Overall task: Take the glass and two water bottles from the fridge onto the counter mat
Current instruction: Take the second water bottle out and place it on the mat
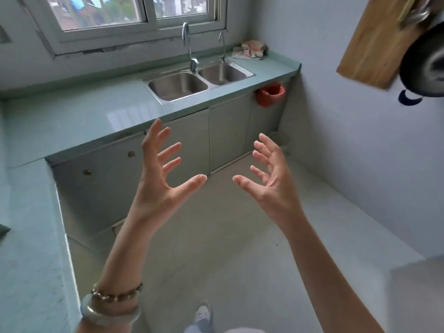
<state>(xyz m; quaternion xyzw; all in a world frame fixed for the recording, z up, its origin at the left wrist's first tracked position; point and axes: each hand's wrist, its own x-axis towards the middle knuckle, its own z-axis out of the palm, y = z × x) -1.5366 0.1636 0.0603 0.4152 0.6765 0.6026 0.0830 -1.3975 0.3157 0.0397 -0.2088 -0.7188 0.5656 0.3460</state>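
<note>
My left hand (161,174) and my right hand (269,179) are both raised in front of me over the kitchen floor, palms facing each other, fingers spread, nothing in either. The pale green counter (72,121) runs along the left and the far side. No fridge, glass, water bottle or mat shows in this view.
A steel double sink (197,80) with a tap (189,46) sits in the counter under the window. A crumpled cloth (251,50) lies at the counter's far right end, a red bag (270,94) hangs below it. A wooden board (377,39) and dark pan (425,66) hang on the right wall.
</note>
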